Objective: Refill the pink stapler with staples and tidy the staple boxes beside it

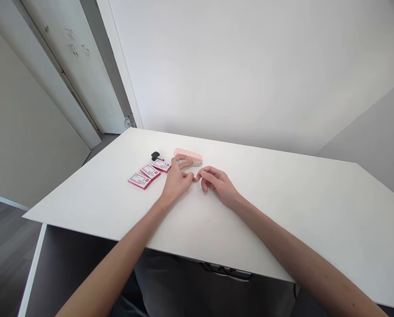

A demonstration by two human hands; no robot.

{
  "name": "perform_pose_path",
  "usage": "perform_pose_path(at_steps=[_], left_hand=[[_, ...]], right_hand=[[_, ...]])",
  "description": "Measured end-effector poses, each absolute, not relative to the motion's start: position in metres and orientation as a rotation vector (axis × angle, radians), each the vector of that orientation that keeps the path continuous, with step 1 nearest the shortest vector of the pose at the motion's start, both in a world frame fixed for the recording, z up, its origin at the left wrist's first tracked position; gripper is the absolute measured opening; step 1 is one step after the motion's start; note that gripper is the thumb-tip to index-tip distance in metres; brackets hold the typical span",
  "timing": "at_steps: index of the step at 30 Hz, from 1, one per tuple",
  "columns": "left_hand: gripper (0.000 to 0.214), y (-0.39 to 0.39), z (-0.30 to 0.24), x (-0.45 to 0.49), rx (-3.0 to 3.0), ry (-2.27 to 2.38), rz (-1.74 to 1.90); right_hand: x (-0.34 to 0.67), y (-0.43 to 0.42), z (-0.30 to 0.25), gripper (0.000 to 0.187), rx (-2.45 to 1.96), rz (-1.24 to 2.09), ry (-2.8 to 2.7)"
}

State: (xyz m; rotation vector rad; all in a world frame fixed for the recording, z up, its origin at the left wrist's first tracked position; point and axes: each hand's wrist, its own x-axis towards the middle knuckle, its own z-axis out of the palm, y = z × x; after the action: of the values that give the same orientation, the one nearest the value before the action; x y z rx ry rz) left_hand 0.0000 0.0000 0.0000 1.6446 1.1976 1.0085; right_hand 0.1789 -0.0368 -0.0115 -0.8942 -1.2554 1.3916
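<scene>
Pink stapler [194, 156] near white desk [315, 207]'s wall-side edge; left hand [178, 178] overlaps it, right hand [219, 185] just beside; fingers curled, cannot tell whether grasping; desk stretches far rightward; three boxes [138, 179] leftward.

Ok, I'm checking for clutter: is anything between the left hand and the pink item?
Nothing visible is. Fingers of the left hand overlap the near side of the pink item in view; contact is unclear. The three red-edged boxes lie off to the left.

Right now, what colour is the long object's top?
The long object's top is pale pink, clearest in the head view.
</scene>
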Motion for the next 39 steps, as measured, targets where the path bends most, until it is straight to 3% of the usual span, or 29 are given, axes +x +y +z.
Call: perform_pose_path(at_steps=[6,10,23,26,33,36,39], left_hand=[[0.034,0.004,-0.008,-0.001,1.974,1.546,1.19],[0.038,0.007,-0.019,0.0,2.136,1.756,1.275],[0.046,0.004,-0.029,0.001,2.468,1.801,0.728],[0.047,0.002,-0.028,0.0,2.543,1.71,0.724],[0.042,0.0,-0.025,-0.001,2.584,1.454,0.83],[0.035,-0.001,-0.022,-0.001,2.543,1.39,0.912],[0.025,-0.002,-0.019,0.001,2.457,1.367,0.982]], right_hand=[[0.179,-0.037,-0.011,0.032,-0.9,1.391,-1.243],[0.179,-0.037,-0.011,0.032,-0.903,1.39,-1.245],[0.179,-0.038,-0.013,0.03,-0.897,1.366,-1.263],[0.176,-0.04,-0.015,0.029,-0.983,1.173,-1.349],[0.175,-0.043,-0.022,0.017,-1.206,0.267,-1.53],[0.18,-0.038,-0.028,0.035,-1.302,0.211,-1.582],[0.186,-0.034,-0.034,0.04,-1.38,0.268,-1.658]])
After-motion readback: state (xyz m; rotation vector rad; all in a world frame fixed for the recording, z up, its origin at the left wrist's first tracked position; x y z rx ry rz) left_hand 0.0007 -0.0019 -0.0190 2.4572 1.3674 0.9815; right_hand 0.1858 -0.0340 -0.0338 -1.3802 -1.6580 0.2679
